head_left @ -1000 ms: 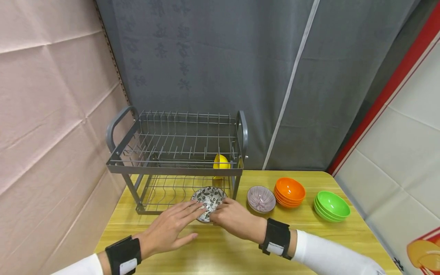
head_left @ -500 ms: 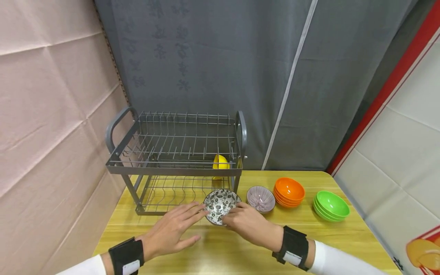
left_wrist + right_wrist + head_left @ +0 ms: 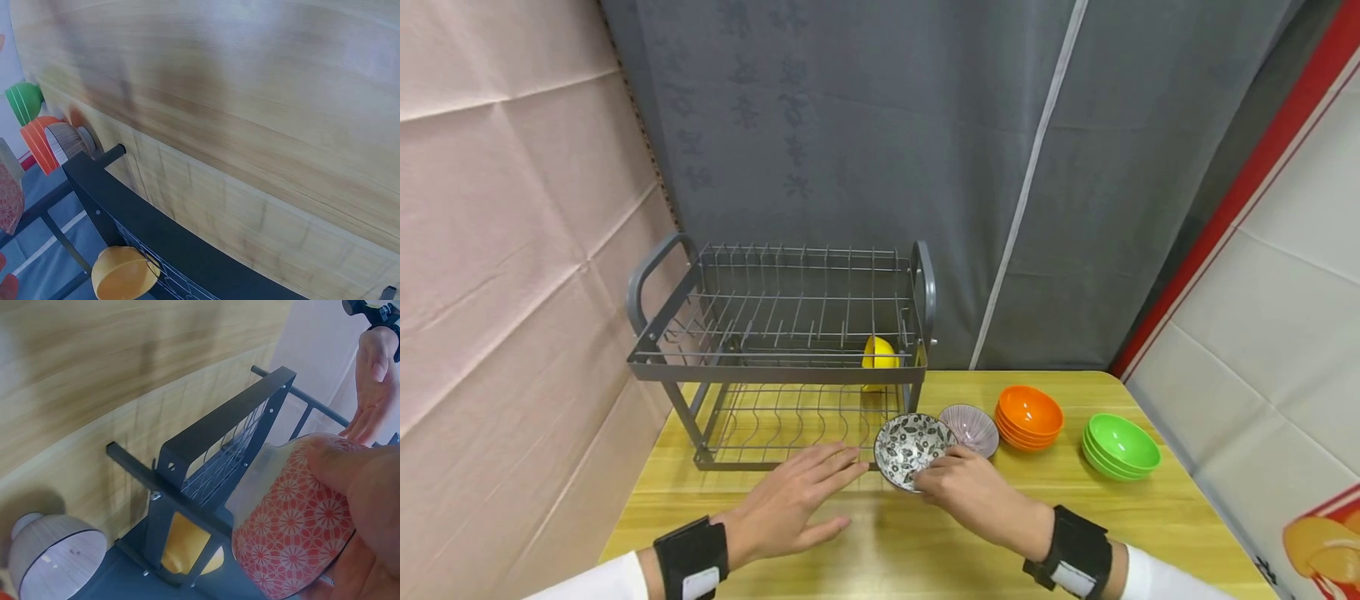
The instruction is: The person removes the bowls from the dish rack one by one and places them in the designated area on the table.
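Note:
My right hand (image 3: 973, 496) pinches the rim of a patterned bowl (image 3: 906, 450), which has a black-and-white floral inside. Seen from the right wrist, the bowl's outside (image 3: 294, 531) carries a red flower pattern, and thumb and fingers clasp its edge. It is held up before the dish rack's (image 3: 775, 375) right front corner, partly covering a purple-striped bowl (image 3: 976, 427) behind. My left hand (image 3: 797, 504), fingers extended, hovers over the table left of the patterned bowl, apart from it. A yellow bowl (image 3: 880, 358) stands on its side at the right end of the rack.
To the right on the wooden table (image 3: 880, 558) stand stacked orange bowls (image 3: 1030, 417) and stacked green bowls (image 3: 1122, 446). A grey curtain (image 3: 850, 125) hangs behind the two-tier rack, and a pink cloth wall (image 3: 512, 292) lies to its left.
The patterned bowl has moved right with my right hand, away from the rack's lower tier and in front of the purple-striped bowl. My left hand has shifted slightly right.

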Tool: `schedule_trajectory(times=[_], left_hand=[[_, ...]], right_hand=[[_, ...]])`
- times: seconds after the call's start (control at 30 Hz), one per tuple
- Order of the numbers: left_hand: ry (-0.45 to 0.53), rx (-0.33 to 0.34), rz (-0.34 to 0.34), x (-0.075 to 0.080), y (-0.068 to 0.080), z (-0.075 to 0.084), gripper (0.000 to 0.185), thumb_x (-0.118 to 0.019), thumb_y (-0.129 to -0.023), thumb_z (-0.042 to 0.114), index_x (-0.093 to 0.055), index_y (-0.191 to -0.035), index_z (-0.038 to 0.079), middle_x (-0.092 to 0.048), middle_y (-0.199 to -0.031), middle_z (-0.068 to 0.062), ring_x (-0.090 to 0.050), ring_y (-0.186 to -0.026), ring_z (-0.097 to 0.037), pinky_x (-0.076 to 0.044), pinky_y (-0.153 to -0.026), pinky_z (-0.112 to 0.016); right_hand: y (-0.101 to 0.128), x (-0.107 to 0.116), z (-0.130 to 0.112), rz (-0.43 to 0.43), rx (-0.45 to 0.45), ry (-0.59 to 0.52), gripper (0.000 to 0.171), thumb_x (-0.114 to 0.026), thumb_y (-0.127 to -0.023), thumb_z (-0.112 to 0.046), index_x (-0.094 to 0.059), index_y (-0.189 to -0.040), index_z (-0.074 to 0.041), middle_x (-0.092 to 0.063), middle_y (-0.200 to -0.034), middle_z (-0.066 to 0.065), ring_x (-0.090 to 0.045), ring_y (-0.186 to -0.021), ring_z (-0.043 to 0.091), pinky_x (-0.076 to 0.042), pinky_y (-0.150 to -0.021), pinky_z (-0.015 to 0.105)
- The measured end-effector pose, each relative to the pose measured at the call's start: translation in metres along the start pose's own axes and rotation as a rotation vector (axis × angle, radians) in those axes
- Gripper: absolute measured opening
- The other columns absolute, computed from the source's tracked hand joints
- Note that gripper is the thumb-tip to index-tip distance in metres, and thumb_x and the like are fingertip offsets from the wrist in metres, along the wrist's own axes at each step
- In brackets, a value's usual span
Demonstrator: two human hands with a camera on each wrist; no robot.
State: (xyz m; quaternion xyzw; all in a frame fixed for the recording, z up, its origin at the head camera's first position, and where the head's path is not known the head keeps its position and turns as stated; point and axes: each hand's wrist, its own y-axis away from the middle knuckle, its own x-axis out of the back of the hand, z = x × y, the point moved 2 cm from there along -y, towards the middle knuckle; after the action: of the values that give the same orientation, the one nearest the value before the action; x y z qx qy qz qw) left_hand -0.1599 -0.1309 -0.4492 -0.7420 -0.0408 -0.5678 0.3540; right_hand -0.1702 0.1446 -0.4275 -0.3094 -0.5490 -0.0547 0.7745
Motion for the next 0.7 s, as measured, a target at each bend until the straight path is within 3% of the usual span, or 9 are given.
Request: schedule_trajectory(times=[0.27,0.47,0.7], left_hand=[[0.001,-0.027,0.002,-0.002,-0.008,0.007,0.072,-0.07,-0.089,0.051,-0.049,-0.15,0.018,-0.055,-0.151,-0.006,-0.053,-0.139,-0.028,-0.049,-0.11,-0.047],[-0.002,-0.006,-0.044,-0.003,-0.013,0.008,0.074,-0.066,-0.092,0.055,-0.044,-0.153,0.02,-0.05,-0.156,-0.003,-0.05,-0.141,-0.026,-0.047,-0.112,-0.047],[-0.007,0.002,-0.124,-0.005,-0.022,0.01,0.07,-0.051,-0.098,0.062,-0.041,-0.155,0.021,-0.045,-0.159,-0.004,-0.046,-0.145,-0.026,-0.043,-0.117,-0.045]], right_hand=[[0.017,0.004,0.007,0.012,-0.034,-0.003,0.014,-0.082,-0.078,-0.028,-0.07,-0.084,-0.025,-0.073,-0.082,-0.017,-0.067,-0.075,0.002,-0.054,-0.081,0.027],[0.031,0.005,0.019,0.037,-0.091,0.052,0.017,-0.084,-0.074,-0.029,-0.072,-0.086,-0.026,-0.076,-0.085,-0.017,-0.07,-0.078,0.004,-0.055,-0.08,0.029],[0.043,0.007,0.036,-0.088,-0.215,0.046,0.019,-0.082,-0.079,-0.026,-0.077,-0.096,-0.022,-0.079,-0.094,-0.009,-0.073,-0.087,0.011,-0.056,-0.086,0.035]])
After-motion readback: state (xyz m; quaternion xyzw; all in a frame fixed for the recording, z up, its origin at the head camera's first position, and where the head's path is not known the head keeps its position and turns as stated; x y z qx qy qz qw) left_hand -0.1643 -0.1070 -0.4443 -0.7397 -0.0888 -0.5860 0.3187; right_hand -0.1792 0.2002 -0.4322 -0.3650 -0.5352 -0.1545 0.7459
